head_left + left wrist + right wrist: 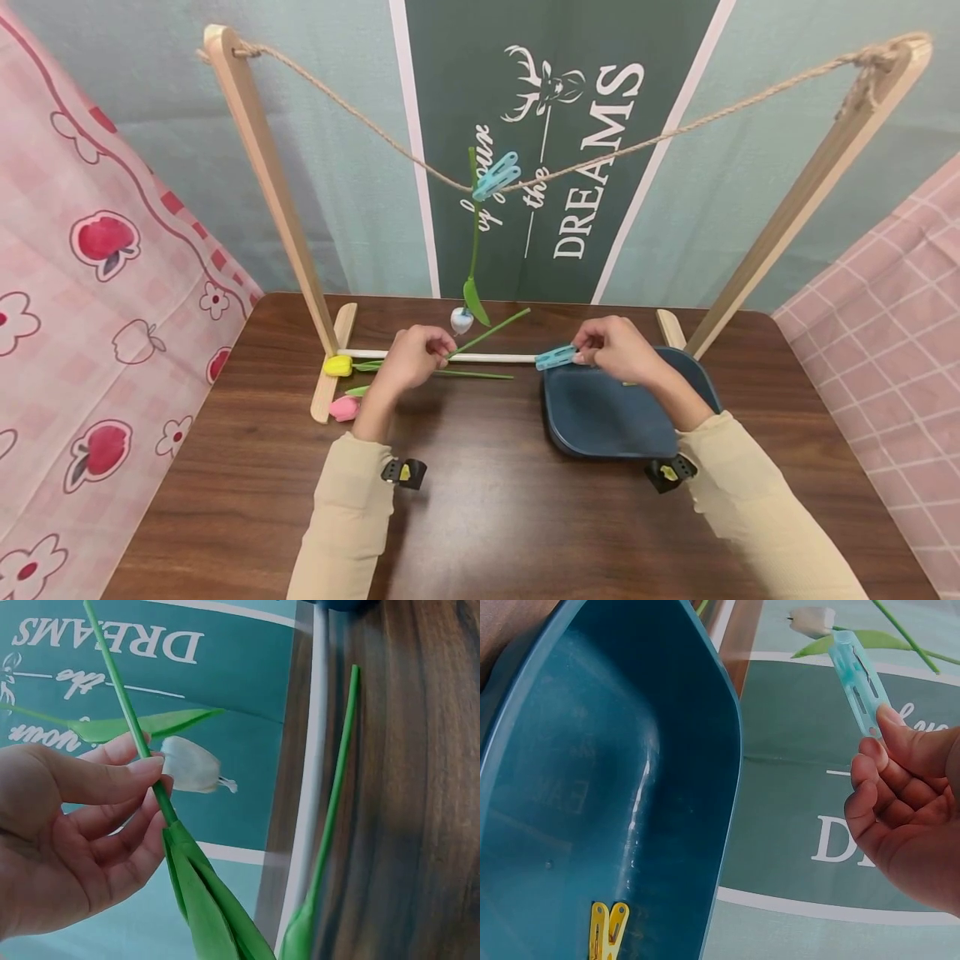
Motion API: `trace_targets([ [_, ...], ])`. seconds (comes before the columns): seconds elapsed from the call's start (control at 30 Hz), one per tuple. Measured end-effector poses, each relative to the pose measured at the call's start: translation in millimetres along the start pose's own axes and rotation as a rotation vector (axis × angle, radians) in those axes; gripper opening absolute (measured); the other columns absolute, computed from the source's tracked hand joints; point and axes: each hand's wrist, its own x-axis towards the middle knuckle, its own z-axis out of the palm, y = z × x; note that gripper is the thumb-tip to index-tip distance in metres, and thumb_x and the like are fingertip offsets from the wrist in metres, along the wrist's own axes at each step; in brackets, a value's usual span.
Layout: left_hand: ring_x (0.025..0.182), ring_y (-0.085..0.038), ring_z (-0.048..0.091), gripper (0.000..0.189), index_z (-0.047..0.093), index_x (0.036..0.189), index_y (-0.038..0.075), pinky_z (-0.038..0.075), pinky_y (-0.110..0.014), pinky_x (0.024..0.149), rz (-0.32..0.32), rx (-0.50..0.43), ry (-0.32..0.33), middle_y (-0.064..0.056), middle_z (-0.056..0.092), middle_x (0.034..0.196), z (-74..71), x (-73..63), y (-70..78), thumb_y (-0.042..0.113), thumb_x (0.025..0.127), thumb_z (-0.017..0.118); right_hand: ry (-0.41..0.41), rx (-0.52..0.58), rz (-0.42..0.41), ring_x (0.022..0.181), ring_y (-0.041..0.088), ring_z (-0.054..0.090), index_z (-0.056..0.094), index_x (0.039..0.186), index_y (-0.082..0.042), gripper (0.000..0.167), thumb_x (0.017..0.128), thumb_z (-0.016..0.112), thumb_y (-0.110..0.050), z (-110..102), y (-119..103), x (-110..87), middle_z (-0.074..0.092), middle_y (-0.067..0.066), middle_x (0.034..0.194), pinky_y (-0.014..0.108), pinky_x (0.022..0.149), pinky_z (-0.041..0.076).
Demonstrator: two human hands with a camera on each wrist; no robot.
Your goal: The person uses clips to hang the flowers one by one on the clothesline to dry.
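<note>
My left hand (411, 357) pinches the green stem (120, 694) of an artificial tulip between thumb and fingers; the stem slants up to the right. It lines up with a pink bloom (345, 408) beside my wrist, though the arm hides the part between. A light blue clothespin (555, 357) is pinched in my right hand (617, 346), over the left rim of a dark blue basin (551, 417). Above, a white tulip (462, 321) hangs head down from a twine rope (360, 117), clipped by another blue clothespin (497, 176).
A yellow tulip (338, 366) lies on the brown table (480, 517), its stem passing behind my left hand. Wooden posts (273, 187) hold the rope, with a white rod (495, 358) low between them. Inside the basin is a yellow clothespin (607, 930).
</note>
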Motion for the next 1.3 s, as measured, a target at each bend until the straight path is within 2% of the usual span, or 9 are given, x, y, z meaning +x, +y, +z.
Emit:
trace_targets([
  [0.2,0.070,-0.015,0.056,0.013,0.068,0.084,0.004,0.045,-0.028,0.065,0.005,-0.011,0.041,-0.003,0.062,0.073,-0.6,0.7,8.8,-0.007,0.077,0.065,0.000,0.011,-0.001,0.061,0.018,0.050,0.064,0.081,0.003,0.004,0.077,0.066,0.005,-0.5,-0.5,0.0,0.057,0.003,0.068,0.028,0.054,0.043],
  [0.4,0.072,-0.017,0.058,0.012,0.067,0.085,0.004,0.047,-0.030,0.067,0.037,-0.039,0.078,-0.006,0.064,0.076,1.9,2.5,16.2,-0.006,0.078,0.066,-0.002,0.012,-0.006,0.061,0.017,0.050,0.064,0.081,0.003,0.004,0.077,0.065,0.005,-1.0,-1.0,0.0,0.058,0.003,0.068,0.028,0.054,0.043],
  [0.53,0.074,-0.018,0.059,0.013,0.067,0.087,0.003,0.048,-0.032,0.071,0.045,-0.058,0.089,-0.009,0.065,0.080,3.0,4.5,20.7,-0.006,0.078,0.066,-0.002,0.012,-0.011,0.061,0.018,0.050,0.064,0.081,0.003,0.005,0.077,0.065,0.006,-0.8,-1.3,0.1,0.058,0.004,0.068,0.028,0.054,0.043],
  [0.83,0.074,-0.018,0.060,0.013,0.066,0.089,0.001,0.049,-0.030,0.071,0.056,-0.114,0.110,-0.009,0.065,0.081,1.9,9.1,32.7,-0.005,0.078,0.066,0.005,0.005,-0.018,0.061,0.017,0.050,0.064,0.080,0.002,0.005,0.077,0.066,0.005,-1.2,-1.0,-0.6,0.057,0.003,0.068,0.027,0.054,0.042],
  [1.03,0.074,-0.018,0.060,0.014,0.066,0.091,0.001,0.049,-0.030,0.071,0.090,-0.151,0.128,-0.009,0.064,0.081,4.2,12.8,39.3,-0.005,0.078,0.067,0.010,0.002,-0.018,0.060,0.016,0.050,0.064,0.079,0.002,0.005,0.077,0.067,0.004,-1.1,-0.6,-1.3,0.058,0.003,0.068,0.027,0.054,0.042],
  [1.3,0.076,-0.018,0.062,0.014,0.065,0.091,0.000,0.049,-0.030,0.069,0.165,-0.142,0.173,-0.010,0.065,0.082,3.8,18.0,50.4,-0.005,0.078,0.067,0.013,-0.002,-0.004,0.060,0.018,0.050,0.063,0.079,0.001,0.005,0.077,0.065,0.006,-2.2,-1.0,-2.0,0.056,0.004,0.067,0.028,0.054,0.042],
])
